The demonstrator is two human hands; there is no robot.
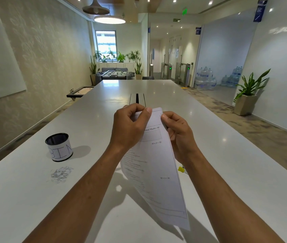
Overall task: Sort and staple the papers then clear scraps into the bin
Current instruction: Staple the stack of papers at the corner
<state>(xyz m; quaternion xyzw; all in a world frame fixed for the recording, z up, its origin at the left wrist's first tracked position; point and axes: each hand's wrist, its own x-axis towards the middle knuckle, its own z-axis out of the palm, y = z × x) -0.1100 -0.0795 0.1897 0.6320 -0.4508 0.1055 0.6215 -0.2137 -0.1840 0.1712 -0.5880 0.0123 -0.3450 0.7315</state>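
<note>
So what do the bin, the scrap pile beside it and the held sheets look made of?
The bin looks like dark metal mesh, judging by its fine see-through rim, wrapped in a white paper label lettered BIN. The scrap pile looks like torn white paper bits, some greyish; too small to be sure. The sheets, pinched by both hands, are thin matte printed paper that bends.

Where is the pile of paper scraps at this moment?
In the head view the paper scraps lie on the white table, left of the left hand's forearm and just in front of the small bin, apart from it.
</note>
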